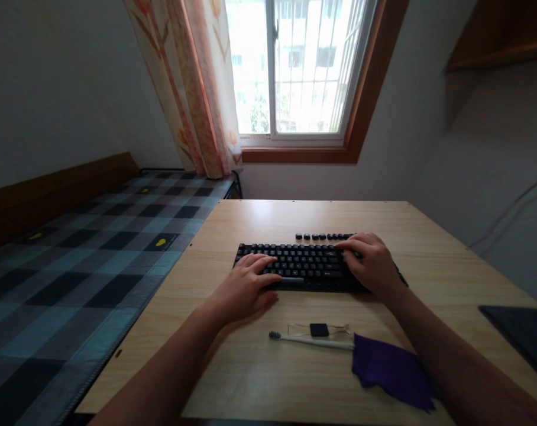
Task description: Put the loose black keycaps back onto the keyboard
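Purple cloth [390,370], brush [313,340] nearest; left hand [246,287], right hand [370,263] flat, fingers spread, resting on black keyboard [304,263].

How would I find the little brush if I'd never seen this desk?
On the wooden desk, look on the near side of the black keyboard. The brush lies flat there, its handle reaching the purple cloth. It is the only long, thin white thing, with dark bristles at its left tip.

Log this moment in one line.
left hand: on keyboard | right hand: on keyboard | loose keycaps: behind keyboard | brush, purple cloth: nearer table edge
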{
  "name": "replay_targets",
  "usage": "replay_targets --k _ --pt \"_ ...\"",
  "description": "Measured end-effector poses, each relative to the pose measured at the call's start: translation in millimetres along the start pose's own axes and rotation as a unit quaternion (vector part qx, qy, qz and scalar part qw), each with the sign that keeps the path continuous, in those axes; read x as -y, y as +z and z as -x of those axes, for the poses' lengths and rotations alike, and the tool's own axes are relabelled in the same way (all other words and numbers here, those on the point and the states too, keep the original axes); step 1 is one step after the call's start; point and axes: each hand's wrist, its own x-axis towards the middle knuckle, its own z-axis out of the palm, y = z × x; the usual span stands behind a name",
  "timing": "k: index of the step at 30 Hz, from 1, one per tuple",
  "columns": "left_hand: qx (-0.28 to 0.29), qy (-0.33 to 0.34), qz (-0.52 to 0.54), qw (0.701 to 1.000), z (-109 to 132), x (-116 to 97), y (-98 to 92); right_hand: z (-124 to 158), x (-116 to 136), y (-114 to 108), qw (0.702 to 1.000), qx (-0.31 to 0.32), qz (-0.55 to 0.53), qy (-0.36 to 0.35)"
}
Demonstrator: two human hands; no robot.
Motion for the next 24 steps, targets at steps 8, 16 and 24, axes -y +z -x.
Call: replay_targets --k 8,16,24 --pt "-0.003 0.013 -0.006 1.000 -4 -2 3.2 0 -90 -40 0.975 -0.154 0.061 0.151" --pt "-0.040 -0.037 0.020 0.998 -62 13 -8.7 29 -170 -25 0.893 -0.188 -0.046 0.406" --pt "0.106 -0.174 0.017 0.979 -167 50 26.8 40 -187 -2 0.823 -0.223 -0.224 0.473"
